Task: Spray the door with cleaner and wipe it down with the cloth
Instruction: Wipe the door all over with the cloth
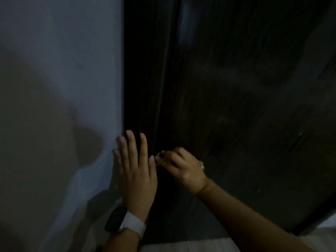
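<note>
A dark wooden door (245, 88) fills the right of the dim view, with its dark frame (145, 70) beside it. My left hand (135, 171) lies flat with straight fingers against the frame where it meets the wall. My right hand (181, 168) is curled against the door's edge right next to it and grips a small yellowish cloth (201, 165). Only bits of the cloth peek out at the fingertips and near the wrist. No spray bottle is in view.
A pale wall (63, 70) takes up the left, with my shadow on it. A strip of light floor (190, 245) shows at the bottom. I wear a watch with a white strap (131, 222) on my left wrist.
</note>
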